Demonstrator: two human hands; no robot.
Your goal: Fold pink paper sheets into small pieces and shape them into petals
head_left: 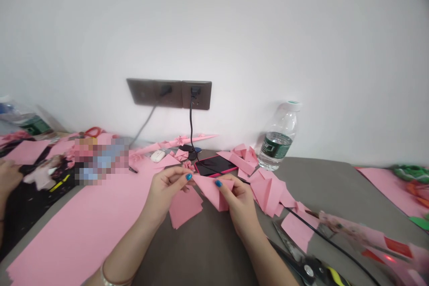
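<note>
Between my two hands is a folded piece of pink paper (214, 192), its layers coming to a point on the left. My left hand (167, 192) pinches that left tip between thumb and forefinger. On the other side my right hand (239, 196) grips the paper, thumb pressed on the front and fingers behind it. Just below my left hand lies a small stack of square pink sheets (185, 209). A phone with a pink edge (216, 166) rests behind the paper. To the right of my right hand sit several folded pink paper pieces (268, 194).
Large pink sheets (77, 228) cover the left. A water bottle (276, 138) stands by the wall. Black-handled scissors (301, 261) and a pink glue gun (365, 234) with a cable lie at right. Another person's hand (10, 178) shows far left. A socket (196, 95) holds a plug.
</note>
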